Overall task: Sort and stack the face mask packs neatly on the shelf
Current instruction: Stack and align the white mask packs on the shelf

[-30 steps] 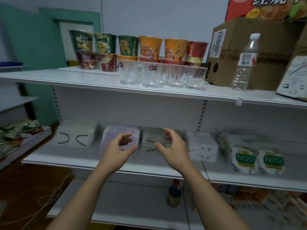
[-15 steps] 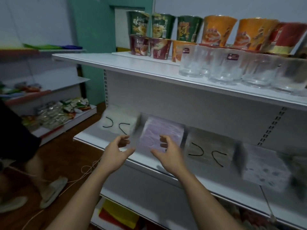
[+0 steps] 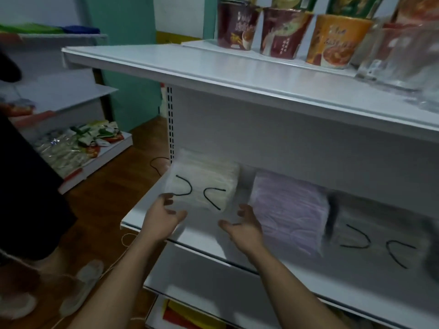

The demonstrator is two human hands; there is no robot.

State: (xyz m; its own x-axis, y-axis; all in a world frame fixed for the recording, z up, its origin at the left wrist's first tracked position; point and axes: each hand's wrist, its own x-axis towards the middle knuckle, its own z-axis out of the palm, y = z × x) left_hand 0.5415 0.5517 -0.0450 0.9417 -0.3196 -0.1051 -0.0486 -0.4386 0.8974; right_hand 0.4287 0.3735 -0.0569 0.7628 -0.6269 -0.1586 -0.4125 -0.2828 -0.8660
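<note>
On the middle shelf (image 3: 204, 238), three stacks are being presented side by side: a white mask pack (image 3: 202, 179) at the left end, a purple mask pack (image 3: 287, 210) just beside it, and a pale pack with black loops (image 3: 380, 243) further right (blurred, so its alignment cannot be told). Nothing is being gripped. The left hand (image 3: 164, 217) is being held open, fingers spread, at the white pack's front-left corner. The right hand (image 3: 244, 227) is likewise being held open at the front-right corner, near the gap before the purple pack. Contact with the wrapper cannot be confirmed.

Sorting by colour is being judged largely done. Squaring the white pack, and any further stacking, are being judged outstanding.

As to clearance, the white pack is being found close to the shelf's open left end, beside the slotted upright (image 3: 169, 119), so a leftward push is being judged a risk of overhang. A bare strip along the front lip is being offered to the hands, and headroom is being limited by the upper shelf (image 3: 213, 74).
</note>
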